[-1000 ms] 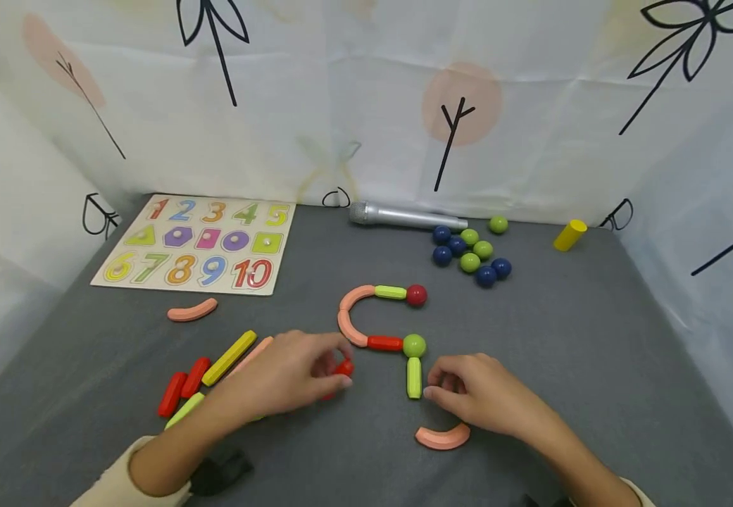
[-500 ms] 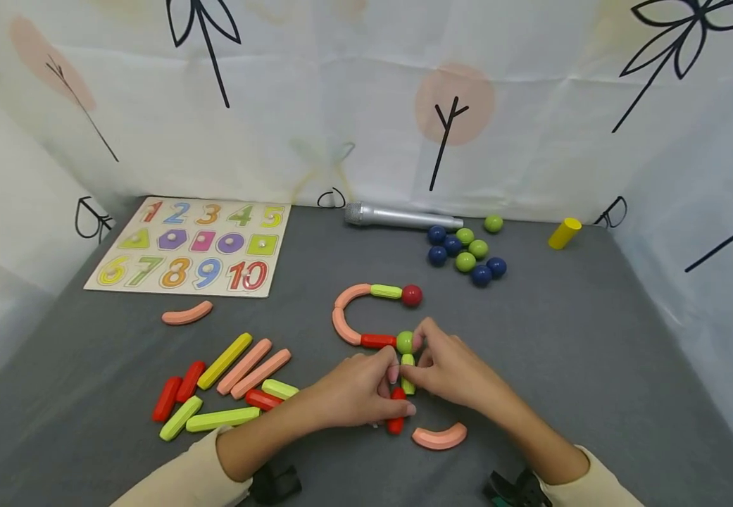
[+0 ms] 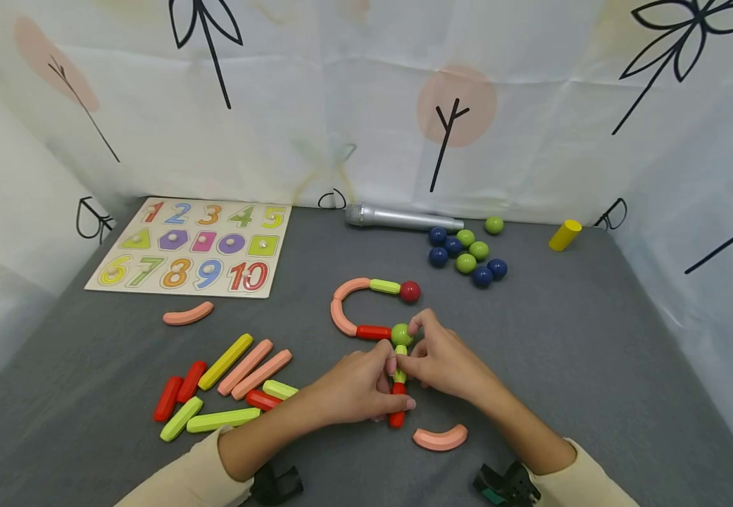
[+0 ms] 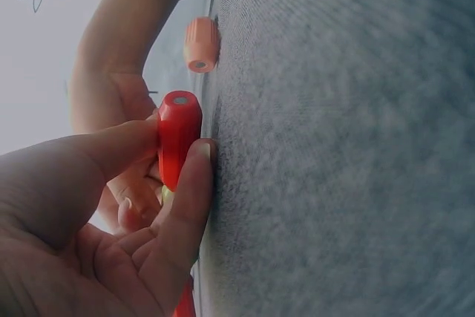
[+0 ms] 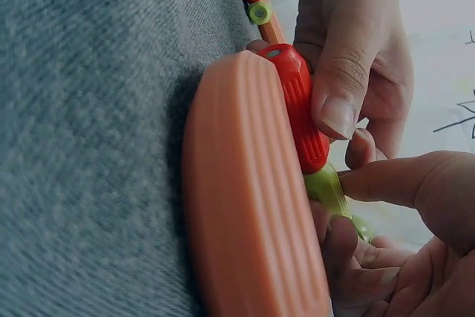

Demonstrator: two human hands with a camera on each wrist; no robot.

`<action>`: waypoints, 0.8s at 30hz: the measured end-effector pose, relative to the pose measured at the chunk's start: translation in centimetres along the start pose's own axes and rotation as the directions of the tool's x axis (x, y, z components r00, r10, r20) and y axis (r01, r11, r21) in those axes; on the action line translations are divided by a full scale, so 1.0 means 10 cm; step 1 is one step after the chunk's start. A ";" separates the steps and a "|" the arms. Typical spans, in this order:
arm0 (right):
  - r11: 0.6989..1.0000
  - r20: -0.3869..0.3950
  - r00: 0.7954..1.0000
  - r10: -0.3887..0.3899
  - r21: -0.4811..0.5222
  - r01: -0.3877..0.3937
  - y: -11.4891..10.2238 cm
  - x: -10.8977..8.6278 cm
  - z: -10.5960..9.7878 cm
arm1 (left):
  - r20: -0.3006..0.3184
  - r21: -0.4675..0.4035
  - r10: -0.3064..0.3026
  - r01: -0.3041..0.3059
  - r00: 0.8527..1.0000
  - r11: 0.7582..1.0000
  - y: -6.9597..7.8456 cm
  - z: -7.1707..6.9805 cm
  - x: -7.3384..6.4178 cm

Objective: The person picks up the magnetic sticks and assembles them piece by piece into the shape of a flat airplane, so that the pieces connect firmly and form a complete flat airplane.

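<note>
My left hand (image 3: 362,384) pinches a short red rod (image 4: 178,139) between thumb and finger; a metal dot shows on its end. The rod's far end meets a short lime-green rod (image 5: 326,187). My right hand (image 3: 439,355) pinches that green rod, its index finger right at the green ball (image 3: 401,334) above. From the ball a chain runs left: a red rod (image 3: 374,332), two curved pink pieces (image 3: 342,317), a lime rod (image 3: 384,286) and a red ball (image 3: 410,291). A loose curved pink piece (image 3: 440,438) lies just below the hands and looms large in the right wrist view.
Loose rods lie to the left, among them a yellow rod (image 3: 225,362) and pink rods (image 3: 261,374). A curved pink piece (image 3: 188,313) sits below a number puzzle board (image 3: 189,246). Blue and green balls (image 3: 465,263), a silver microphone (image 3: 404,216) and a yellow cylinder (image 3: 565,235) are at the back.
The left hand has carried the red rod right, to the lower end of the green rod. The right hand has moved up and left onto the green rod; the chain has shifted slightly.
</note>
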State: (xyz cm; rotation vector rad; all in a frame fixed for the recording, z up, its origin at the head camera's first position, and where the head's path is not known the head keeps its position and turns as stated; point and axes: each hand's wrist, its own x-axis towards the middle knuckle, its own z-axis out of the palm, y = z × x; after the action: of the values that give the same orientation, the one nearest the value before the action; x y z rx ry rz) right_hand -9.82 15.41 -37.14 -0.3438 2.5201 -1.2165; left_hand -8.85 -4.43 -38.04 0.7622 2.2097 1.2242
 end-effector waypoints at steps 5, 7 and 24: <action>0.995 0.041 0.994 -0.097 -0.035 0.099 0.01 -0.08 -0.04 | -0.013 0.037 0.021 -0.021 1.000 0.999 -0.02 0.00 -0.01; 0.988 0.061 0.988 -0.145 -0.048 0.148 0.02 -0.14 -0.08 | -0.022 0.070 0.043 -0.041 0.999 0.997 -0.03 0.00 -0.02; 0.902 0.220 0.920 -0.325 -0.221 0.371 0.02 -0.82 -0.04 | 0.004 0.261 0.141 -0.137 0.990 0.956 0.02 -0.06 -0.17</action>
State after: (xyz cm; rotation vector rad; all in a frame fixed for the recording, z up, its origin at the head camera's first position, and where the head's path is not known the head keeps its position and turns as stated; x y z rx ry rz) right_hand -2.42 18.69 -35.62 -0.9629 2.5284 -0.9138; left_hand -7.99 -5.80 -37.29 1.0302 2.3941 1.0137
